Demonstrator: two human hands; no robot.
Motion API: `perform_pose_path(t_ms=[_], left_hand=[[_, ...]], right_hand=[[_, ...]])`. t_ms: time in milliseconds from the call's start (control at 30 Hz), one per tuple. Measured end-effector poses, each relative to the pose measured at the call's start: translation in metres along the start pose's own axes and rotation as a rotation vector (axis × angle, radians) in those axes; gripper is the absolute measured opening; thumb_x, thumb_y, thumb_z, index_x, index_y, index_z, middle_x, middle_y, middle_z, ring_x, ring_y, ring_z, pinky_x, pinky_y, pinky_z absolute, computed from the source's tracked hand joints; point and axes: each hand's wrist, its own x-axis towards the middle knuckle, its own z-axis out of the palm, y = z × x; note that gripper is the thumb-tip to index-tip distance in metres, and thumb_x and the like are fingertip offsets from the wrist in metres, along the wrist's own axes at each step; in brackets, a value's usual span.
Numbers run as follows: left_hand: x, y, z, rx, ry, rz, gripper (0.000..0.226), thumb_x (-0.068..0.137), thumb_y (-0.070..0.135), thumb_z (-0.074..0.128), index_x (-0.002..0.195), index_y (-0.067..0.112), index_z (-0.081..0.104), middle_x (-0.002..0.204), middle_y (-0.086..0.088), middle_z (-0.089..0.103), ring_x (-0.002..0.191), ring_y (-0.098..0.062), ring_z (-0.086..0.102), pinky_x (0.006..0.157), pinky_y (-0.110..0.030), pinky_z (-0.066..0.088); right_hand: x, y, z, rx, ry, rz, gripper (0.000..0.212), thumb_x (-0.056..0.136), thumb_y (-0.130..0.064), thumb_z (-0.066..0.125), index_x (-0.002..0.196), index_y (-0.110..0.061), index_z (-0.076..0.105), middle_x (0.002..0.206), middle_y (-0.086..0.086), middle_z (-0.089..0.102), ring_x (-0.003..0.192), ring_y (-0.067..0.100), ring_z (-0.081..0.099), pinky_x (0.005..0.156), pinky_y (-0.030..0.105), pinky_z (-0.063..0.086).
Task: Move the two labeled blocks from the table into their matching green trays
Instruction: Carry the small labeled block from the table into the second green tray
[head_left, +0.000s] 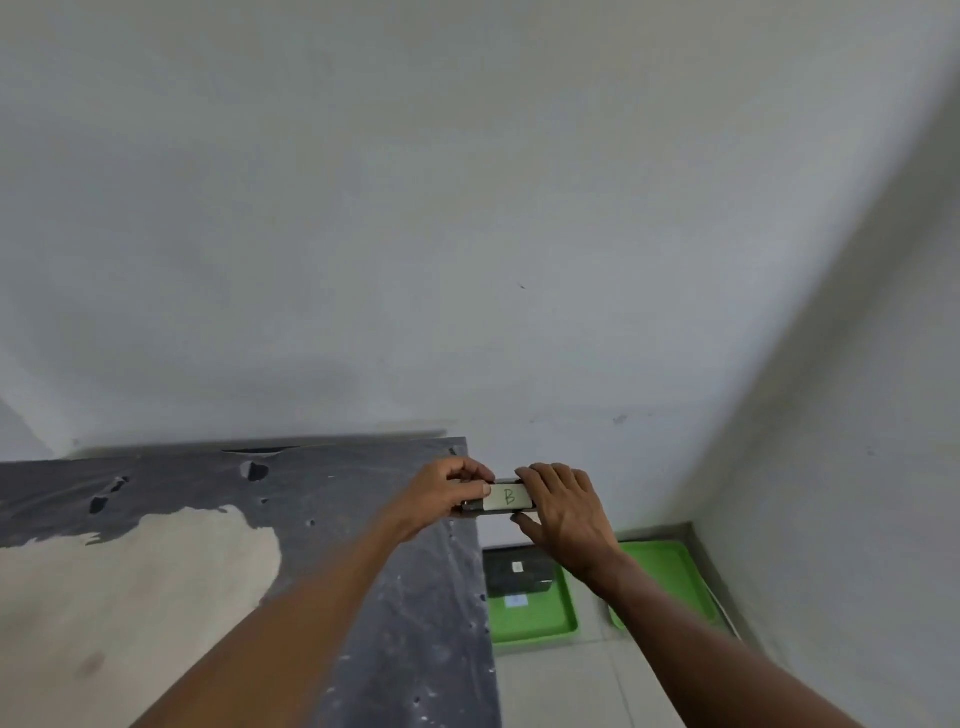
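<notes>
Grey, paint-worn table (363, 519) against white walls; left hand (441, 493) and right hand (566, 514) both clasp the B-labelled block (506, 498) past its edge, above two green trays (535, 623) on the tiled floor.

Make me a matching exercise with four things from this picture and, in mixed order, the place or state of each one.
Things:
1. block labeled B
2. dark block
3. right green tray
4. table

Places or states:
a. lying in the left green tray
b. held by left hand and right hand
c. top grey and beige
d. on the floor near the wall corner

Pairs: 1-b, 2-a, 3-d, 4-c
</notes>
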Motion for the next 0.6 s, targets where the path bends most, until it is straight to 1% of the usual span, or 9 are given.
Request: perform_pose_path(t_ms=[100,233,333,400,533,600], left_hand=[[0.014,0.005,0.065,0.006,-0.022,0.009,0.012,0.088,0.014,0.072,0.093,0.024,0.075,0.098,-0.006,0.071,0.082,-0.012,0.072,0.077,-0.030,0.063],[0.027,0.007,0.142,0.043,-0.040,0.004,0.012,0.086,0.020,0.074,0.097,0.025,0.076,0.105,-0.011,0.072,0.089,-0.016,0.074,0.082,-0.033,0.063],[0.036,0.011,0.194,0.089,-0.058,0.006,0.015,0.084,0.028,0.075,0.099,0.029,0.075,0.105,-0.006,0.073,0.091,-0.020,0.073,0.084,-0.035,0.063],[0.044,0.014,0.223,0.123,-0.055,0.015,0.016,0.085,0.031,0.073,0.100,0.031,0.073,0.105,-0.003,0.073,0.094,-0.023,0.073,0.083,-0.037,0.063],[0.068,0.020,0.264,0.201,-0.046,0.046,0.021,0.090,0.033,0.068,0.111,0.031,0.067,0.111,0.005,0.070,0.097,-0.013,0.070,0.086,-0.036,0.062],[0.082,0.019,0.280,0.214,-0.042,0.042,0.023,0.091,0.032,0.066,0.114,0.029,0.065,0.113,0.003,0.068,0.098,-0.018,0.070,0.084,-0.036,0.063]], right_hand=[[-0.037,0.054,-0.006,-0.008,-0.025,-0.053,0.047,0.082,-0.042,0.066,0.121,-0.019,0.053,0.113,0.000,0.062,0.101,0.024,0.059,0.085,0.038,0.049],[-0.090,0.119,-0.012,0.027,-0.085,-0.073,0.052,0.085,-0.042,0.063,0.130,-0.019,0.049,0.117,0.002,0.061,0.102,0.024,0.057,0.087,0.038,0.051],[-0.121,0.157,-0.016,0.040,-0.076,-0.076,0.046,0.086,-0.037,0.061,0.127,-0.018,0.052,0.115,0.003,0.062,0.101,0.025,0.059,0.085,0.038,0.052],[-0.134,0.180,-0.018,0.046,-0.072,-0.059,0.044,0.085,-0.033,0.063,0.125,-0.018,0.054,0.113,0.002,0.063,0.100,0.025,0.060,0.085,0.037,0.052],[-0.147,0.221,-0.017,0.065,-0.084,0.025,0.046,0.077,-0.024,0.072,0.120,-0.016,0.059,0.107,0.004,0.066,0.097,0.027,0.063,0.084,0.038,0.054],[-0.152,0.242,-0.012,0.064,-0.090,0.051,0.046,0.075,-0.023,0.073,0.118,-0.015,0.060,0.106,0.004,0.066,0.096,0.027,0.063,0.082,0.038,0.055]])
